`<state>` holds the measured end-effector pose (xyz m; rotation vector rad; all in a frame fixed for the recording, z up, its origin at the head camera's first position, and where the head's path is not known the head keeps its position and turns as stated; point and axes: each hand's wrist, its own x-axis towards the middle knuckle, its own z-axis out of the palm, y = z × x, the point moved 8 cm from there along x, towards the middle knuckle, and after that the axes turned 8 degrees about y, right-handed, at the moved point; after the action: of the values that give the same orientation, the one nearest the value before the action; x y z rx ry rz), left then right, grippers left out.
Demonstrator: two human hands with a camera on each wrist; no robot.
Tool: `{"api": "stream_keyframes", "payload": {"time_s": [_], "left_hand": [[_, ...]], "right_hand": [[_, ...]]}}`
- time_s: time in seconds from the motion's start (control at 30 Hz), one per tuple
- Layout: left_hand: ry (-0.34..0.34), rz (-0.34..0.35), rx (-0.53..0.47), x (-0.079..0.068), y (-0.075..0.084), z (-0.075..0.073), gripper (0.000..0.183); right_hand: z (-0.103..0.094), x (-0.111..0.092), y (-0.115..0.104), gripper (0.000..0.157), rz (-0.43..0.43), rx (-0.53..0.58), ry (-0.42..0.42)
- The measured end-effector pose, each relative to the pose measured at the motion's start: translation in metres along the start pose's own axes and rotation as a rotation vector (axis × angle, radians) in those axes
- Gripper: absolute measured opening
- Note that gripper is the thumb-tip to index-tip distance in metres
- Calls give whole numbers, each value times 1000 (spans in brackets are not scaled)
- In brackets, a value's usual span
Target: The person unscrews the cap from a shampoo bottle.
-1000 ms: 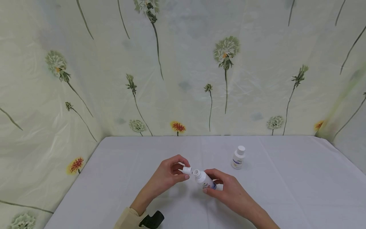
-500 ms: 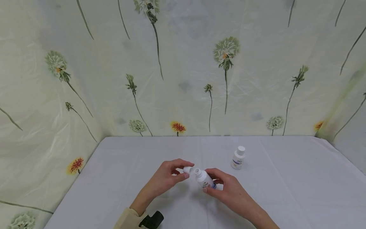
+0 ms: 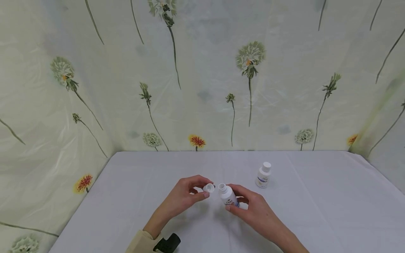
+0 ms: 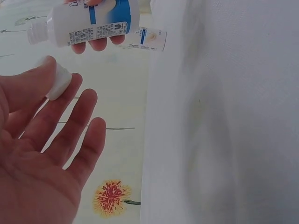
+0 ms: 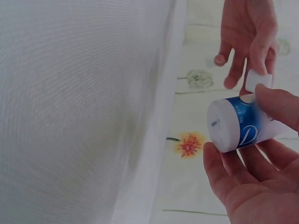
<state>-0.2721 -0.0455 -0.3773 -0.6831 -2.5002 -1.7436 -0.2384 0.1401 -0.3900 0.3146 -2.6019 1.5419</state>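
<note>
blue-and-white bottle (image 4: pixel 88 23), label print too small to read

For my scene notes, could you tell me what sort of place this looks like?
Probably a makeshift tabletop recording booth, not a lived-in room: a white-covered table, a creased flower-printed sheet hung around it as a backdrop, and only two small white bottles as props.

Cap (image 3: pixel 209 188) left of bottle (image 3: pixel 228 196) — apparently apart.
</note>
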Motion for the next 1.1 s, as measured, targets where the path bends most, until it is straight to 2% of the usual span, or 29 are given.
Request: {"api": "stream_keyframes", "payload": {"time_s": [0.33, 0.63, 0.97, 1.1], "left_hand": [[-24, 3, -5, 0, -2, 0, 25], [-11, 2, 33, 0, -6, -1, 25], [-44, -7, 61, -1, -12, -1, 23], [-54, -10, 89, 0, -15, -2, 21]], "right_hand": [[1, 0, 0, 48, 29, 47, 7], [-3, -1, 0, 48, 38, -19, 48], [-3, -1, 1, 49, 38, 114, 35], [-3, 0, -1, 47, 17, 125, 38]]}}
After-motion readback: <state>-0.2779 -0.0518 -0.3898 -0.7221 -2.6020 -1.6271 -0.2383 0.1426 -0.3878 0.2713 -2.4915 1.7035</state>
